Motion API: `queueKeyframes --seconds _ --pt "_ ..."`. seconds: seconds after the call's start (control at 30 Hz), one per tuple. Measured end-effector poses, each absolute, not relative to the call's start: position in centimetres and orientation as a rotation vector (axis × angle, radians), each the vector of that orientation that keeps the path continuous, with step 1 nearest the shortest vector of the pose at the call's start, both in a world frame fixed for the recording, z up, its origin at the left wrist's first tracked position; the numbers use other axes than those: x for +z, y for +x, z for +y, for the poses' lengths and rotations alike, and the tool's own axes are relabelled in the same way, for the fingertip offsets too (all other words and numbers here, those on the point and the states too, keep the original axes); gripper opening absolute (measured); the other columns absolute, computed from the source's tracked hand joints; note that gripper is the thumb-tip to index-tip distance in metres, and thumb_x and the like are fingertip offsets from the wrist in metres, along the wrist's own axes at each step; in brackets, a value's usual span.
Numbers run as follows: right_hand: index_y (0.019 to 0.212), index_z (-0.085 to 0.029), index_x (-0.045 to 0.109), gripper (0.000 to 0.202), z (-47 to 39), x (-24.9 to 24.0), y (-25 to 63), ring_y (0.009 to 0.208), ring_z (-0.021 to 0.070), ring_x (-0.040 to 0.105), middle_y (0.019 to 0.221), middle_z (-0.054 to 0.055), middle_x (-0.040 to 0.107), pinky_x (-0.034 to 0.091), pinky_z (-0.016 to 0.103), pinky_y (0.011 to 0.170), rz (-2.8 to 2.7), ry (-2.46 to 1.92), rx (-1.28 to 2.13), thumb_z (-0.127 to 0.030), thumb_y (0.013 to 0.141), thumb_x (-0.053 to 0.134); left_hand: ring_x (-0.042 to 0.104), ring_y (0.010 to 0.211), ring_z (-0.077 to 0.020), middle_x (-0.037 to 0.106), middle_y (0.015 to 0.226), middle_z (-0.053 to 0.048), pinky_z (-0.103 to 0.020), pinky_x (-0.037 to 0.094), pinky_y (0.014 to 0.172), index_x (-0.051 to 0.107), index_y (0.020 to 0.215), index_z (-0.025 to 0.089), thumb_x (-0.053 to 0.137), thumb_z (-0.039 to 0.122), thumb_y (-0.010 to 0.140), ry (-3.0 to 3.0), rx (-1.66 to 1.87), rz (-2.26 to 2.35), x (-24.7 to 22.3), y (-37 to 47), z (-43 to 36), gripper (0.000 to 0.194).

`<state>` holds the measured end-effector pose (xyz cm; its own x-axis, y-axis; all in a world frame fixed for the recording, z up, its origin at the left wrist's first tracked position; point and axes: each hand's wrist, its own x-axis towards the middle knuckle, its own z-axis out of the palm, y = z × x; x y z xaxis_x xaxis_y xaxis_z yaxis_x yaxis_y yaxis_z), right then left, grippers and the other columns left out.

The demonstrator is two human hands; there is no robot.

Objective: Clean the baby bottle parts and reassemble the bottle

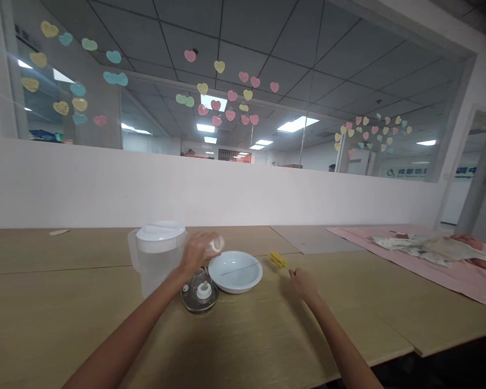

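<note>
My left hand (196, 253) is closed around a small whitish bottle (216, 245), blurred, its round mouth turned to the right at the bowl's left rim. Most of the bottle is hidden by my fingers. My right hand (304, 283) pinches the thin handle of a yellow sponge brush (277, 260), whose head points left, above the table to the right of the bowl. A white bowl (235, 286) stands between both hands, with a thin straight stick-like thing (238, 268) across it. Below my left hand, a metal tray (200, 308) carries a bottle nipple in a white ring (204, 290).
A clear pitcher with a white lid (161, 232) stands left of the tray, partly behind my left arm. On the right, a pink cloth (441, 275) bears a doll in pale clothes (433, 248). A flat wooden piece (59, 232) lies far left by the wall (227, 194).
</note>
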<state>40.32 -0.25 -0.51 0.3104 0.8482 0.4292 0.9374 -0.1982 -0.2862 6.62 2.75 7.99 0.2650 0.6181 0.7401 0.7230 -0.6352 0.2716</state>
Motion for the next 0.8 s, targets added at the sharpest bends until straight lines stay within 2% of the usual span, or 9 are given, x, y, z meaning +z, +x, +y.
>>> queueKeyframes --seconds 0.07,0.2,0.3,0.33,0.43,0.53,0.6,0.7,0.8 --pt "0.069 -0.013 0.064 0.025 -0.4 -2.4 39.9 0.063 0.0172 0.062 0.071 0.011 0.065 0.033 0.022 0.051 -1.674 -2.194 -0.115 -0.015 0.084 0.044 0.056 0.105 -0.025 0.062 0.115 -0.008 -0.039 0.042 0.092 0.061 0.111 0.02 0.064 0.04 0.075 -2.179 -1.618 -1.393 7.8 7.1 1.8 0.041" --pt "0.08 -0.012 0.066 0.022 -0.7 -3.8 38.5 0.074 0.0197 0.064 0.081 0.012 0.067 0.035 0.023 0.054 -1.733 -2.238 -0.026 -0.008 0.08 0.044 0.056 0.108 -0.0248 0.064 0.113 -0.006 -0.039 0.039 0.098 0.064 0.106 0.021 0.075 0.034 0.064 -2.482 -1.702 -1.262 7.3 8.9 0.0 0.045" --pt "0.081 -0.012 0.066 0.021 -0.6 -3.2 37.9 0.078 0.0223 0.065 0.085 0.015 0.067 0.035 0.023 0.054 -1.738 -2.271 0.005 -0.009 0.078 0.046 0.062 0.096 -0.0221 0.065 0.111 -0.009 -0.035 0.049 0.085 0.059 0.115 0.016 0.065 0.038 0.073 -2.328 -2.139 -1.469 6.4 10.1 -1.2 0.048" --pt "0.081 -0.011 0.066 0.02 -0.5 -2.8 37.8 0.078 0.023 0.065 0.086 0.016 0.067 0.036 0.024 0.053 -1.737 -2.282 0.013 -0.009 0.078 0.046 0.062 0.095 -0.022 0.065 0.111 -0.01 -0.034 0.05 0.083 0.058 0.116 0.015 0.065 0.039 0.071 -2.283 -2.207 -1.51 5.8 10.3 -1.7 0.051" --pt "0.083 -0.01 0.067 0.021 -0.5 -1.8 37.3 0.077 0.0238 0.064 0.088 0.017 0.067 0.035 0.025 0.053 -1.739 -2.263 0.022 -0.017 0.081 0.046 0.062 0.096 -0.024 0.066 0.107 -0.008 -0.035 0.049 0.087 0.06 0.113 0.016 0.073 0.039 0.06 -2.336 -2.124 -1.568 3.7 10.3 -3.4 0.06" --pt "0.088 -0.012 0.067 0.03 -0.7 -1.3 36.3 0.077 0.0236 0.064 0.086 0.015 0.067 0.034 0.026 0.054 -1.678 -2.189 -0.001 -0.028 0.087 0.042 0.063 0.095 -0.025 0.067 0.106 -0.007 -0.037 0.05 0.086 0.061 0.113 0.017 0.069 0.042 0.063 -2.447 -2.076 -1.68 1.4 10.3 -5.3 0.057" --pt "0.09 -0.014 0.067 0.034 -1.2 -1.5 35.4 0.075 0.0228 0.064 0.082 0.013 0.068 0.033 0.025 0.054 -1.626 -2.122 -0.027 -0.033 0.089 0.039 0.062 0.098 -0.0266 0.067 0.106 -0.007 -0.038 0.049 0.088 0.062 0.113 0.019 0.075 0.04 0.056 -2.569 -1.996 -1.711 0.1 10.5 -6.5 0.061" --pt "0.087 -0.018 0.067 0.034 -2.2 -2.3 34.0 0.068 0.0206 0.063 0.077 0.009 0.068 0.032 0.025 0.053 -1.621 -1.989 -0.064 -0.036 0.089 0.038 0.06 0.101 -0.0278 0.067 0.108 -0.007 -0.038 0.047 0.093 0.063 0.112 0.02 0.08 0.035 0.051 -2.665 -1.915 -1.772 -1.0 10.8 -7.5 0.066" --pt "0.082 -0.021 0.067 0.032 -3.1 -3.0 32.9 0.062 0.0185 0.062 0.073 0.006 0.067 0.031 0.025 0.052 -1.633 -1.905 -0.101 -0.038 0.088 0.04 0.056 0.107 -0.0293 0.064 0.113 -0.007 -0.04 0.044 0.096 0.062 0.114 0.022 0.079 0.035 0.052 -2.66 -1.887 -1.8 -1.7 11.0 -7.6 0.065"
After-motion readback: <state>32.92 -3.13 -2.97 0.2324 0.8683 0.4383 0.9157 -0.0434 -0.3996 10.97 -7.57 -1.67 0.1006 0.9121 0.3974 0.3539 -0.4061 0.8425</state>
